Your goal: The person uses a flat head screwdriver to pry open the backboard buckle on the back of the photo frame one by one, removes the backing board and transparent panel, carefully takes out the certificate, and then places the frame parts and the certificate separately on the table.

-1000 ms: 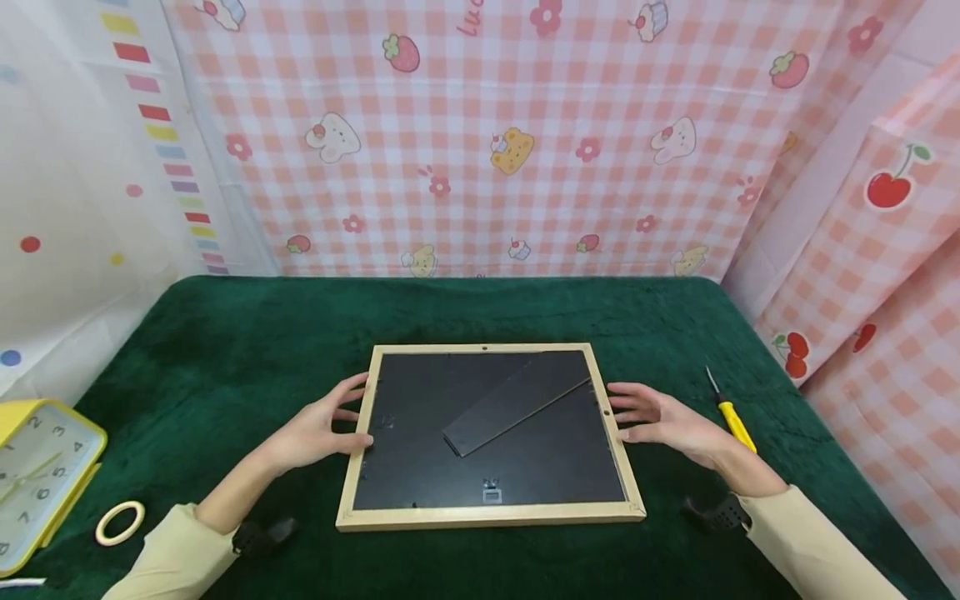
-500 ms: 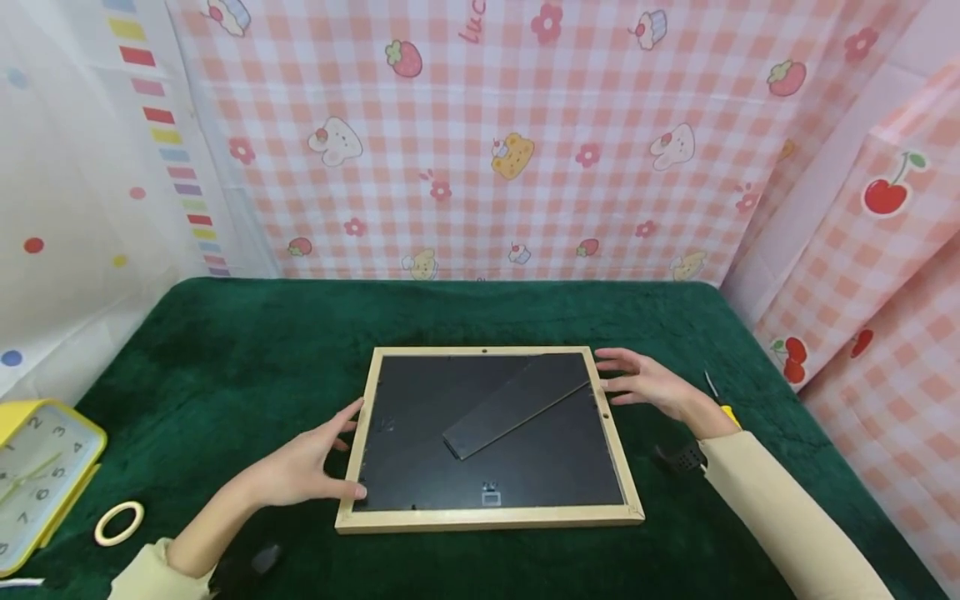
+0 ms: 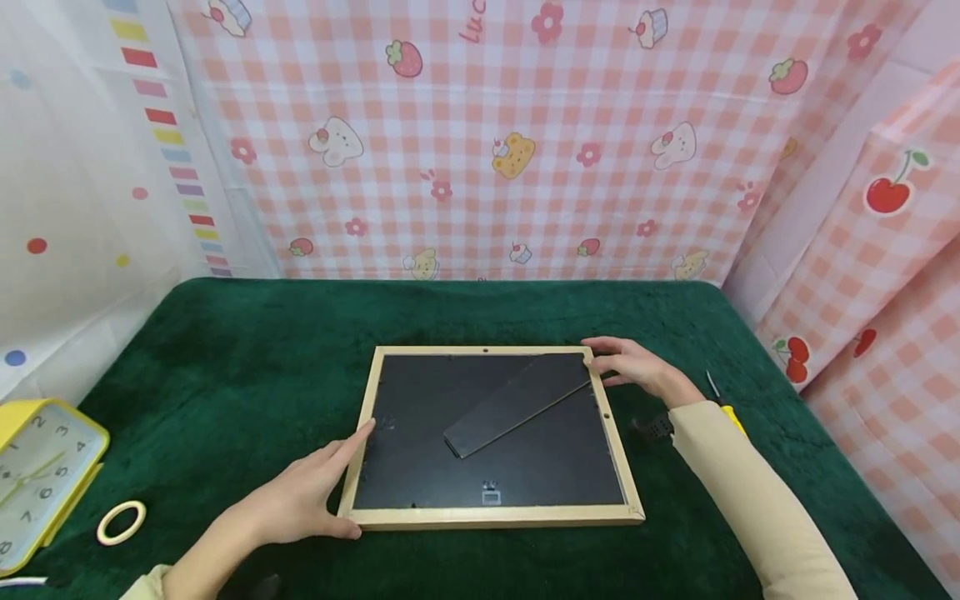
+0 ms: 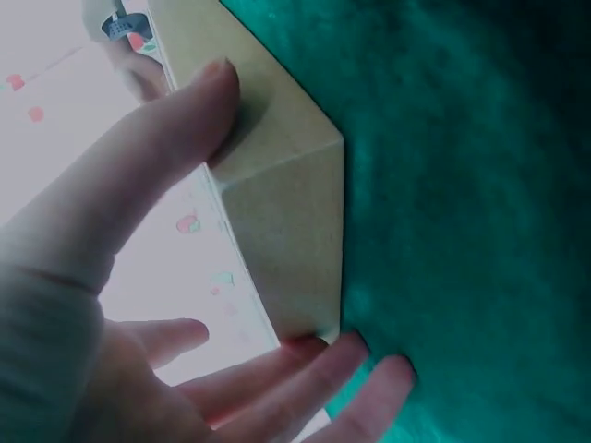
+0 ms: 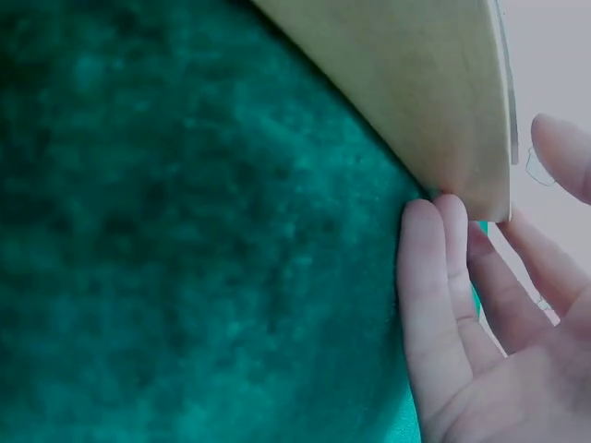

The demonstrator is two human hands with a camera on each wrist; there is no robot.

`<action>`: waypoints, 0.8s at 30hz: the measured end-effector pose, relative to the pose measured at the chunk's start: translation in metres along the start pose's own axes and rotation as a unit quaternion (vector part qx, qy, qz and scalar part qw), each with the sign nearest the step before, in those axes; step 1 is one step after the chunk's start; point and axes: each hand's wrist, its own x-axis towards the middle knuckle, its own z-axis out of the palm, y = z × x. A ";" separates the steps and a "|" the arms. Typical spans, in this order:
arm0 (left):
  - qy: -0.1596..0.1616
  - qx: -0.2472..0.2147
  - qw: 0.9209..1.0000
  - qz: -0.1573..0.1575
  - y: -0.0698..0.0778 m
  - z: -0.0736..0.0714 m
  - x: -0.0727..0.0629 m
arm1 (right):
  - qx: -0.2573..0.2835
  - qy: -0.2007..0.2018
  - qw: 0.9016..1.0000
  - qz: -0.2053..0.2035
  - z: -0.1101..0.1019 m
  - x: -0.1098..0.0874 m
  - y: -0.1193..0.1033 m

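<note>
A picture frame [image 3: 487,515] lies back side up on the green cloth, with pale wood rails around a black backing. A dark support leg [image 3: 517,408] slants across the backing. My left hand [image 3: 296,500] spans the near left corner, thumb at the near side and fingers extended along the left rail. In the left wrist view, the thumb lies against the wood [image 4: 286,231]. At the far right corner, my right hand [image 3: 630,367] touches the frame's outer side with extended fingertips. Its thumb [image 5: 565,157] shows apart from the rim in the right wrist view.
A yellow-handled screwdriver [image 3: 731,414] lies right of the frame, partly behind the right sleeve. To the left are a yellow clock [image 3: 45,475] and a pale ring [image 3: 121,523]. A pink checked curtain [image 3: 480,167] hangs behind the table [image 3: 300,308].
My right hand has moved away from me along the right rail to the far corner. My left hand has come nearer, down to the near left corner. The frame stays nearly in place.
</note>
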 end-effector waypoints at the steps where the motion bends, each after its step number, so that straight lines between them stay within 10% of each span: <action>1: 0.005 0.000 1.000 -0.003 -0.001 0.000 0.000 | -0.001 0.000 1.000 0.000 0.000 0.000 0.000; 13: 0.066 0.008 0.996 0.057 -0.024 -0.016 0.010 | -0.010 0.008 1.000 0.010 -0.014 -0.016 0.011; 24: 0.097 -0.017 0.994 0.049 -0.051 -0.039 0.036 | -0.048 -0.076 0.995 0.045 -0.027 -0.036 0.017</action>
